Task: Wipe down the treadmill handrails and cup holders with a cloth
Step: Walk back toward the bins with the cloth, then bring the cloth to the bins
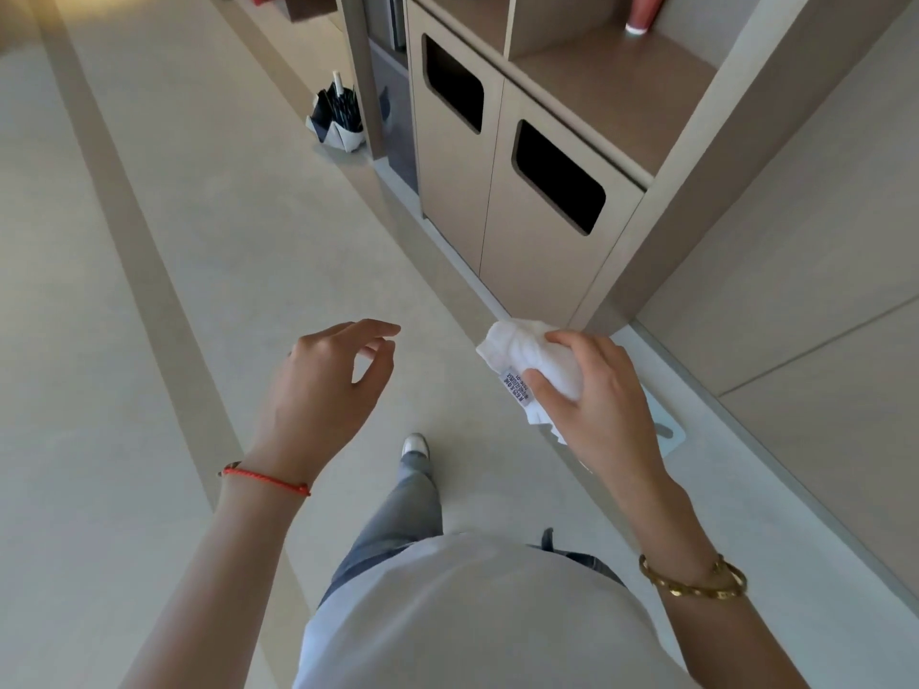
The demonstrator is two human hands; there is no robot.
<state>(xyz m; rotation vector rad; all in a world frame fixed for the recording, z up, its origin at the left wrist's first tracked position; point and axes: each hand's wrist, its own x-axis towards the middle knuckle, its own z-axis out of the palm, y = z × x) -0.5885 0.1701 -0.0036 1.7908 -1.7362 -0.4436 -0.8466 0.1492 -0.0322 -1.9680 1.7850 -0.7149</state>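
My right hand (pixel 604 390) grips a crumpled white cloth (pixel 524 358) with a small printed label, held in front of me above the floor. My left hand (pixel 318 385) hangs in the air to the left of it, fingers loosely curled, holding nothing. A red cord sits on my left wrist and a gold bangle on my right. No treadmill, handrail or cup holder is in view.
A beige cabinet (pixel 542 261) with two dark bin openings (pixel 559 176) stands ahead on the right, with a shelf and a red bottle (pixel 641 12) above. A black-and-white umbrella stand (pixel 337 119) sits on the floor farther back. Pale floor with darker stripes stretches left. My foot (pixel 415 447) is below.
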